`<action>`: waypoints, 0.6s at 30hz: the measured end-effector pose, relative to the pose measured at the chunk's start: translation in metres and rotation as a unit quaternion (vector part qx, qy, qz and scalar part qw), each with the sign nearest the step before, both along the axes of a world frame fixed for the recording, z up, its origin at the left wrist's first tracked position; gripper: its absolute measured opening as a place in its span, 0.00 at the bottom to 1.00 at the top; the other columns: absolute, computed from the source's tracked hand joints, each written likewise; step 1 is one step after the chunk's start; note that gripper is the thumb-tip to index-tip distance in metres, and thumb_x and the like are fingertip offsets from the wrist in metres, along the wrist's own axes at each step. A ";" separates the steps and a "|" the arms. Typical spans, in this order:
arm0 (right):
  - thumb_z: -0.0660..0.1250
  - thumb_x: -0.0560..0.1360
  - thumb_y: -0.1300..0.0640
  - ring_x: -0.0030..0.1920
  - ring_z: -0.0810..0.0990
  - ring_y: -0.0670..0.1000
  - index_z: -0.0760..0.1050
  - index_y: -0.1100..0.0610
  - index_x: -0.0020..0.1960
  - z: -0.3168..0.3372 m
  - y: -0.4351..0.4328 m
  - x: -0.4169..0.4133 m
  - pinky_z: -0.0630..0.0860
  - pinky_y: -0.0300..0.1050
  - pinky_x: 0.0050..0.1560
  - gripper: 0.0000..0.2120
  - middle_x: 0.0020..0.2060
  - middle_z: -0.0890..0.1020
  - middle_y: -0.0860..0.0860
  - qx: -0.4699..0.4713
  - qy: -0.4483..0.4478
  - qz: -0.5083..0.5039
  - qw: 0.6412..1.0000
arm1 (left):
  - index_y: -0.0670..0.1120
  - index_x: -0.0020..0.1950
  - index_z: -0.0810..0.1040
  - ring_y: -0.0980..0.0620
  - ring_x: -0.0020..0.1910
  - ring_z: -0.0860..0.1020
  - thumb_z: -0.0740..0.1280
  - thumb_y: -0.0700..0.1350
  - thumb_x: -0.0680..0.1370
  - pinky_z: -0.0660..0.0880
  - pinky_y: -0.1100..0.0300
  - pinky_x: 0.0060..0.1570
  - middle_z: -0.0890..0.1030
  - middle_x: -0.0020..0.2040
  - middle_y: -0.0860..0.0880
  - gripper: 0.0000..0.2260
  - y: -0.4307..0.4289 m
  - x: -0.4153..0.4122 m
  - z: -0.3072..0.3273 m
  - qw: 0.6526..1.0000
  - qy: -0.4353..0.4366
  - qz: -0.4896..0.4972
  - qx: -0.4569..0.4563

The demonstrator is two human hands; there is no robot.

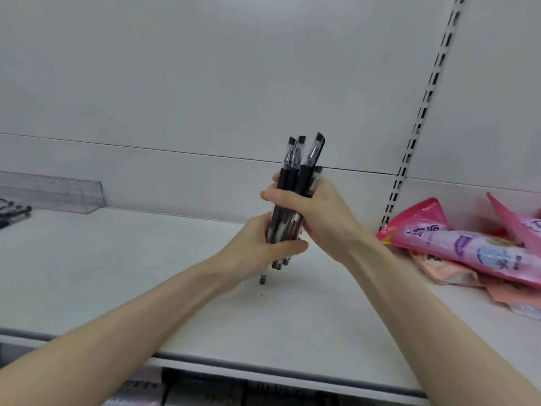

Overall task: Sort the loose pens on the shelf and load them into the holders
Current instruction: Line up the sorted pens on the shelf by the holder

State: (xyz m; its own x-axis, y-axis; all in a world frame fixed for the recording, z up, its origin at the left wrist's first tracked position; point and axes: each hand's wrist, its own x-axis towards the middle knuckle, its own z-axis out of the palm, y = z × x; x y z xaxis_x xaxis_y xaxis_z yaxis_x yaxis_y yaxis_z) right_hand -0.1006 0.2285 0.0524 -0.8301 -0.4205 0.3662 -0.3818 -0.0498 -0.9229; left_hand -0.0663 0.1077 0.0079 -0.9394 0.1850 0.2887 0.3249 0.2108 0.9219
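A bundle of several black capped pens (295,171) stands nearly upright above the white shelf (146,259), caps up. My right hand (316,212) wraps the upper part of the bundle. My left hand (263,247) grips its lower part, and the pen ends stick out below, one close to the shelf surface. At the far left lies a clear plastic holder (58,194), with several more loose black pens (14,212) in front of it at the frame edge.
Pink soft packs (468,247) are heaped on the shelf at the right. A slotted upright rail (421,112) runs up the white back wall. The shelf's front edge (263,367) is near me, with dark goods on the shelf below.
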 end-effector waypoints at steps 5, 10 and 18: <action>0.73 0.70 0.62 0.43 0.78 0.48 0.80 0.61 0.45 -0.007 -0.009 0.011 0.70 0.47 0.46 0.04 0.41 0.82 0.51 0.079 0.017 -0.008 0.997 | 0.31 0.45 0.73 0.52 0.34 0.72 0.72 0.38 0.72 0.70 0.64 0.36 0.72 0.36 0.44 0.12 -0.015 0.004 -0.011 0.999 -0.034 -0.013 -0.033; 0.73 0.69 0.64 0.38 0.79 0.47 0.79 0.61 0.43 -0.013 -0.013 0.014 0.74 0.41 0.45 0.05 0.37 0.80 0.51 0.062 0.009 -0.013 0.998 | 0.42 0.39 0.72 0.59 0.28 0.70 0.72 0.39 0.72 0.66 0.71 0.28 0.72 0.31 0.52 0.09 -0.019 0.010 -0.014 0.999 -0.038 0.005 -0.037; 0.69 0.74 0.58 0.41 0.80 0.55 0.78 0.57 0.40 -0.010 -0.012 0.016 0.75 0.49 0.47 0.05 0.36 0.82 0.51 0.044 0.016 -0.026 0.999 | 0.41 0.38 0.69 0.53 0.31 0.69 0.69 0.41 0.74 0.65 0.61 0.34 0.68 0.32 0.50 0.10 -0.014 0.020 -0.009 0.997 -0.022 0.018 -0.075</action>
